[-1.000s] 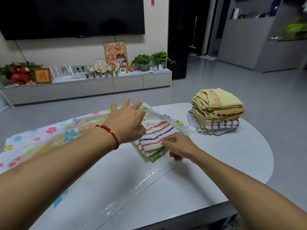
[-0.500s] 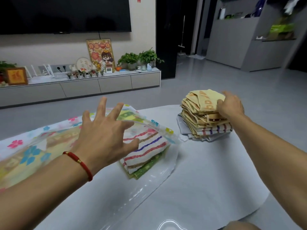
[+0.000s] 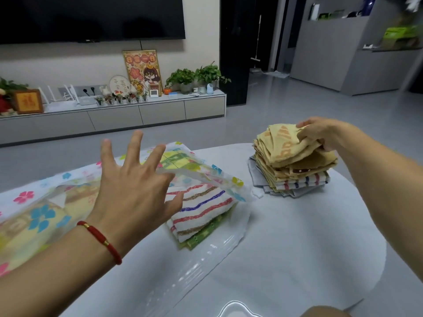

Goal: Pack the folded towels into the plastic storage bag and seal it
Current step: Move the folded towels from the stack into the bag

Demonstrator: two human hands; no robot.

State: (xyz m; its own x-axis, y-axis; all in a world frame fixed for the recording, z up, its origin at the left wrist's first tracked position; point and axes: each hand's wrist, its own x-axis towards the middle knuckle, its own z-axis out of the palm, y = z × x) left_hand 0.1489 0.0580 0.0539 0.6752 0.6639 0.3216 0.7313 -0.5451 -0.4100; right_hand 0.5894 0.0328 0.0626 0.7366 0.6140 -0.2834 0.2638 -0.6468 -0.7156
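White bench. Mid-packing: left hand spread, lifting bag mouth over striped towel; right hand pinching top towel of far-right stack. Next: carry it left into bag.

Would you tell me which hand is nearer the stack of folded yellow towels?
Right. The right hand grips the stack of folded yellow towels; the left hand hovers apart, over the bag.

Ahead of you a dark television hangs on a cream wall above a low grey cabinet. Grey floor runs to tall grey cupboards on your right.
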